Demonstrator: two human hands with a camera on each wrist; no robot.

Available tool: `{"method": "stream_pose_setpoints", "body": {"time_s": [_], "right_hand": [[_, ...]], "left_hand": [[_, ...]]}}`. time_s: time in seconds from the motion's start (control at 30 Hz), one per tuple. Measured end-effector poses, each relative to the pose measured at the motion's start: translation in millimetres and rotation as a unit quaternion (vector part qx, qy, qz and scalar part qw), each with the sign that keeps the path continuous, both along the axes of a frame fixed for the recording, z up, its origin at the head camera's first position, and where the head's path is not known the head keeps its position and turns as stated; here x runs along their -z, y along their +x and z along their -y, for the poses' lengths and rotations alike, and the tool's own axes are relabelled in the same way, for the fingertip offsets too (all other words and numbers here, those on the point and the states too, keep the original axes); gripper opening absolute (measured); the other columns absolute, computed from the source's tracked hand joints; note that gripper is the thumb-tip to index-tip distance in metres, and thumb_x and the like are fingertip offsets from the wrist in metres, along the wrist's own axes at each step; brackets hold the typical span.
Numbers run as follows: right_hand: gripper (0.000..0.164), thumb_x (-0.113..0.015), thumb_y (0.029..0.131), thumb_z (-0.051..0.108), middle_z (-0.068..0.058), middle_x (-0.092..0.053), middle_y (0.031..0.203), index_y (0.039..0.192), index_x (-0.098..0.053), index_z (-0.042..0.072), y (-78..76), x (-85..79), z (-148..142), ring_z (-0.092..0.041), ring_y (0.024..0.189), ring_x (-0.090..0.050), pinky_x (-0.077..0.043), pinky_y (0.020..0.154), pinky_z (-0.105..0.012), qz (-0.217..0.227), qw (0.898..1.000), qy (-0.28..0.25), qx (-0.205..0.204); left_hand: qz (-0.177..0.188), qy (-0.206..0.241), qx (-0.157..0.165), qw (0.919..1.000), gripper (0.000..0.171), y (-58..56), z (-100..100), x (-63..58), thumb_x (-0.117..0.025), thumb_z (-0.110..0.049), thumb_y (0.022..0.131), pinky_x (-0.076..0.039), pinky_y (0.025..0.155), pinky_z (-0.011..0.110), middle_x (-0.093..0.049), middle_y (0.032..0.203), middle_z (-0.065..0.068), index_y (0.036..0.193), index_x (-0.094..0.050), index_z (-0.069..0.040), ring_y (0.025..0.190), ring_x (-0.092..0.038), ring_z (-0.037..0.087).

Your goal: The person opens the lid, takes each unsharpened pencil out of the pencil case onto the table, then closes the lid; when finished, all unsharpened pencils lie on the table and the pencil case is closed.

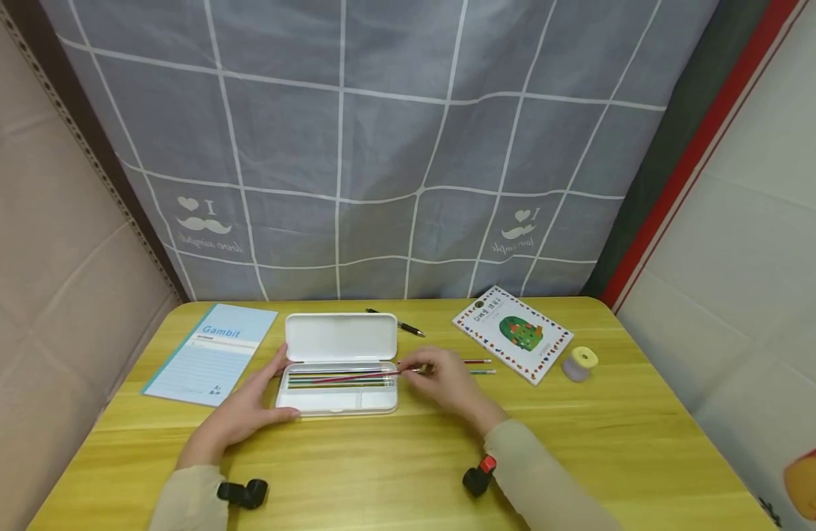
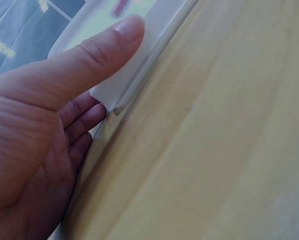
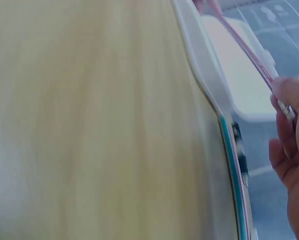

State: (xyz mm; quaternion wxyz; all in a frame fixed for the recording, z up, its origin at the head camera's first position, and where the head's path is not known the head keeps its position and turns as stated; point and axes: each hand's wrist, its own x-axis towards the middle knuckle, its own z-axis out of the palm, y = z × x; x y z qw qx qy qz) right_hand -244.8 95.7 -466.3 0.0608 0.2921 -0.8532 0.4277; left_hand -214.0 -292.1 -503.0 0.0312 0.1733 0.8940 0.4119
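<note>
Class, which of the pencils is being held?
The red pencil pinched by the right hand, reaching over the open white case. The other pencils lie in the case or on the table.

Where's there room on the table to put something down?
Bare table lies in front of the pencil case, between the sleeves, and also in front of the yellow-topped roll. It's crowded just right of the case: the right hand holds a red pencil there, beside loose pencils.

Left hand (image 1: 245, 407) spread, thumb extended; right hand (image 1: 449, 381) pinching
</note>
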Motion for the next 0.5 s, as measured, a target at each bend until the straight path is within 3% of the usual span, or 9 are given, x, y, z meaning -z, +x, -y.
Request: {"method": "stream_pose_setpoints", "body": {"time_s": [0.3, 0.5], "right_hand": [[0.012, -0.079, 0.091, 0.001, -0.004, -0.079, 0.102, 0.101, -0.083, 0.007, -2.8, -4.9, -42.5, -0.015, 0.092, -0.071, -0.060, 0.081, -0.029, 0.028, 0.997, -0.063, 0.015], [0.011, -0.079, 0.092, 0.002, -0.005, -0.079, 0.103, 0.100, -0.083, 0.009, -2.7, -7.5, -67.7, -0.017, 0.098, -0.073, -0.061, 0.085, -0.028, 0.019, 0.997, -0.079, 0.016]], "left_hand": [[0.002, -0.005, 0.003, 1.0000, 0.122, -0.4, 0.7, 0.9, -0.088, -0.043, 0.084, -0.023, 0.116, 0.072, -0.040, 0.160, 0.024, 0.170, -0.006, -0.017, 0.148, -0.032, 0.049], [0.003, -0.004, 0.003, 1.0000, 0.122, -0.7, 0.1, -0.1, -0.088, -0.044, 0.084, -0.022, 0.116, 0.074, -0.039, 0.161, 0.023, 0.170, -0.005, -0.020, 0.149, -0.030, 0.050]]}}
